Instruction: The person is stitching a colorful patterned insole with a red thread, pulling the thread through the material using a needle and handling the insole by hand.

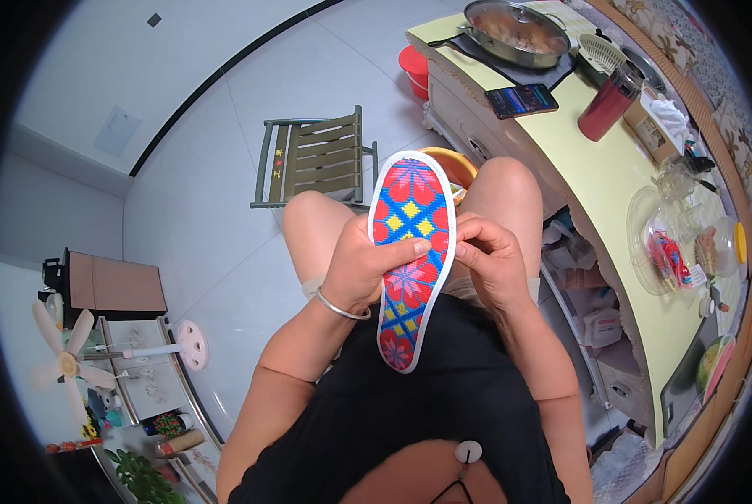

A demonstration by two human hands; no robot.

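An embroidered insole (410, 220) with red flowers, blue lattice, yellow diamonds and a white border stands over my lap, its wide end pointing away from me. My left hand (363, 265) grips it from the left side, thumb lying across the stitched face and the other fingers hidden behind. At the right edge of the insole, my right hand (489, 256) is closed, thumb and forefinger pinched together by the white border. Whatever is between those fingertips, perhaps nothing, is too small to make out. A silver bangle (342, 307) circles my left wrist.
Beyond my knees stands a green slatted folding stool (317, 160). A yellow basin (456, 164) sits partly behind the insole. The curved yellow table (590, 189) on the right bears a lidded pan (517, 35), phone (521, 101) and red flask (609, 105). A fan (69, 363) stands left.
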